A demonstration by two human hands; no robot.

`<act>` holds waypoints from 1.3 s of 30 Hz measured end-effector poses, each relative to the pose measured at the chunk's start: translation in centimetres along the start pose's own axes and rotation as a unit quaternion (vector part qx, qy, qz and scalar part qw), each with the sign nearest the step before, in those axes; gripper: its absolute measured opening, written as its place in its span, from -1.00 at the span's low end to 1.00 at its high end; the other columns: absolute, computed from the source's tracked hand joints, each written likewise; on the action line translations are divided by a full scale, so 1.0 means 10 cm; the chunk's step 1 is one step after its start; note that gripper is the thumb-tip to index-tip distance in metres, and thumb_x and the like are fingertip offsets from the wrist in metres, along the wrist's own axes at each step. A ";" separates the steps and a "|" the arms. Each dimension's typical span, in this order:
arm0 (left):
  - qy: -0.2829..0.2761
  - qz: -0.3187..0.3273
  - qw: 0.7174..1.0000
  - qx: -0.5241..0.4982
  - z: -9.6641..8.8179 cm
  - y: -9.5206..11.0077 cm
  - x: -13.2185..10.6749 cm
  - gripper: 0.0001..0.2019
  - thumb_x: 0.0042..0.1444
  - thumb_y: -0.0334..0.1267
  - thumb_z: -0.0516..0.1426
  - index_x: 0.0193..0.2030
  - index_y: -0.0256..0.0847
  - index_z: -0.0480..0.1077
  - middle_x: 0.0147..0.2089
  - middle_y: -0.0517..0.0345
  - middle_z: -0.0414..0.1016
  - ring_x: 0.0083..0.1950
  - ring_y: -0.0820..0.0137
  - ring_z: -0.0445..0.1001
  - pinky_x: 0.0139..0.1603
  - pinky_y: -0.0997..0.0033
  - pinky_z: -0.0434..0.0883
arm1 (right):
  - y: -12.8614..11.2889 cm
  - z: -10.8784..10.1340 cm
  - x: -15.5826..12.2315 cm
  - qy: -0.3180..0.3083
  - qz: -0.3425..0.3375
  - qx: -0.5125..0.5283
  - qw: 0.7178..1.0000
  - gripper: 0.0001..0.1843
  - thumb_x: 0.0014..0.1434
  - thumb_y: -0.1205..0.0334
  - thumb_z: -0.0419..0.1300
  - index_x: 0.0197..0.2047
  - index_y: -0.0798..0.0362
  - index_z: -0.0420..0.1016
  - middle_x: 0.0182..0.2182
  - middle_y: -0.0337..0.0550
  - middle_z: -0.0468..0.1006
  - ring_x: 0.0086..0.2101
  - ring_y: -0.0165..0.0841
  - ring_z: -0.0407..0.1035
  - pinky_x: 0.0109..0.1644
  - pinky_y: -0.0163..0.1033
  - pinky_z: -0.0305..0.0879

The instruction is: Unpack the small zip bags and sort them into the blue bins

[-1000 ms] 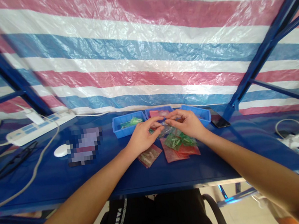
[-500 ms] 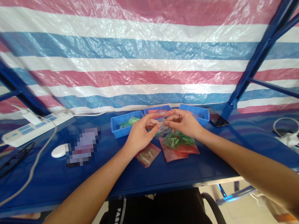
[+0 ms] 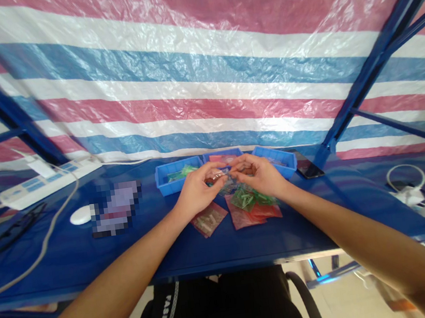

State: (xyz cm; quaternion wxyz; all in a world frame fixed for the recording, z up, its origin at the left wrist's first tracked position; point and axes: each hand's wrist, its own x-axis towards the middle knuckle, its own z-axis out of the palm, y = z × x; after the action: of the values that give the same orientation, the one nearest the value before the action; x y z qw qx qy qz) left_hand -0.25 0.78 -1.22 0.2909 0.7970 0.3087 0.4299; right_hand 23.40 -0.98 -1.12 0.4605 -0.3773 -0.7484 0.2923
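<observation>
My left hand (image 3: 199, 185) and my right hand (image 3: 260, 175) meet over the middle of the table, fingers pinched. Between them is a small clear plastic bag (image 3: 224, 184); its contents are too small to make out. Just below my right hand, green-tinted bags (image 3: 246, 198) of small pieces lie on top of red bags (image 3: 242, 218). A reddish bag (image 3: 208, 220) with pale pieces lies below my left hand. Behind the hands stand three blue bins: the left bin (image 3: 169, 187) holds green bags, the middle bin (image 3: 206, 156) red ones, and the right bin (image 3: 290, 167) is partly covered by my right hand.
On the blue table (image 3: 248, 251), a blurred-out phone (image 3: 119, 207), a white round case (image 3: 81, 215) and a white power strip (image 3: 47, 186) are at left. A dark phone (image 3: 310, 166) lies right of the bins. White cables (image 3: 409, 195) sit far right.
The view has shifted slightly. My fingertips have moved a little at the clear bag, with more clear film showing by my left hand. The bags and bins stay in place.
</observation>
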 end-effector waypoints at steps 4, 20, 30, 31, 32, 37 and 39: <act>0.038 0.008 0.999 0.026 -0.02 -0.03 0.01 -0.63 0.28 -0.17 0.26 0.20 -0.17 0.49 -0.15 0.10 0.68 -0.19 0.29 0.66 -0.10 0.34 0.58 | -0.07 -0.17 0.01 0.031 -0.093 -0.256 0.962 -0.71 0.45 0.09 0.16 0.12 -0.03 0.58 -0.08 0.01 0.67 -0.07 -0.10 0.55 0.12 0.04 0.48; 0.017 -0.043 0.990 -0.134 -0.02 0.02 0.04 -0.56 0.24 -0.02 0.37 0.14 -0.24 0.57 0.03 -0.08 0.72 0.06 0.14 0.70 0.15 0.20 0.58 | -0.14 -0.13 0.00 -0.020 -0.066 -0.187 0.980 -0.66 0.37 -0.06 0.31 0.08 -0.04 0.59 -0.18 -0.12 0.69 -0.30 -0.26 0.51 -0.19 -0.17 0.43; 0.037 -0.046 0.982 -0.181 0.02 -0.03 0.06 -0.52 0.14 0.03 0.44 0.08 -0.23 0.60 0.00 -0.06 0.72 -0.01 0.17 0.69 0.08 0.20 0.61 | 0.08 0.09 0.05 0.047 0.049 0.169 0.983 -0.59 0.14 -0.08 0.51 -0.09 0.00 0.59 -0.27 -0.17 0.72 -0.36 -0.36 0.54 -0.28 -0.27 0.40; 0.036 -0.041 0.985 -0.161 0.01 -0.03 0.06 -0.57 0.17 0.03 0.41 0.04 -0.23 0.63 -0.01 -0.05 0.72 -0.02 0.18 0.69 0.07 0.21 0.60 | 0.07 0.09 0.05 0.051 0.056 0.174 0.982 -0.57 0.13 -0.08 0.51 -0.09 -0.01 0.59 -0.29 -0.18 0.72 -0.39 -0.37 0.51 -0.33 -0.28 0.37; 0.036 -0.034 0.989 -0.137 0.00 -0.04 0.06 -0.61 0.20 0.03 0.39 0.00 -0.22 0.65 -0.02 -0.04 0.72 -0.04 0.19 0.68 0.05 0.23 0.59 | 0.06 0.10 0.05 0.050 0.059 0.173 0.982 -0.57 0.13 -0.09 0.51 -0.08 -0.01 0.60 -0.28 -0.19 0.71 -0.42 -0.39 0.48 -0.36 -0.29 0.35; 0.032 -0.016 0.994 -0.102 -0.03 0.00 0.06 -0.67 0.20 0.01 0.39 -0.10 -0.21 0.70 -0.13 0.00 0.72 -0.15 0.27 0.66 -0.09 0.33 0.57 | -0.04 0.12 0.02 0.062 0.029 0.133 0.989 -0.64 0.21 -0.09 0.45 -0.12 0.01 0.68 -0.26 -0.18 0.70 -0.41 -0.41 0.44 -0.31 -0.27 0.36; 0.029 -0.013 0.994 -0.104 -0.03 0.02 0.06 -0.68 0.21 0.01 0.39 -0.10 -0.22 0.71 -0.13 -0.01 0.72 -0.17 0.28 0.66 -0.12 0.35 0.56 | -0.07 0.12 0.02 0.077 0.034 0.130 0.988 -0.65 0.22 -0.10 0.45 -0.16 0.01 0.69 -0.34 -0.20 0.67 -0.45 -0.41 0.39 -0.33 -0.26 0.34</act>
State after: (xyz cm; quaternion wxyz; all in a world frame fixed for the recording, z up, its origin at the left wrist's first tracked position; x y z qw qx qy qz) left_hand -0.20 1.12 -0.62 0.3686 0.7457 0.2813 0.4785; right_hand 22.04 -1.28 -0.98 0.5514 -0.3607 -0.6533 0.3728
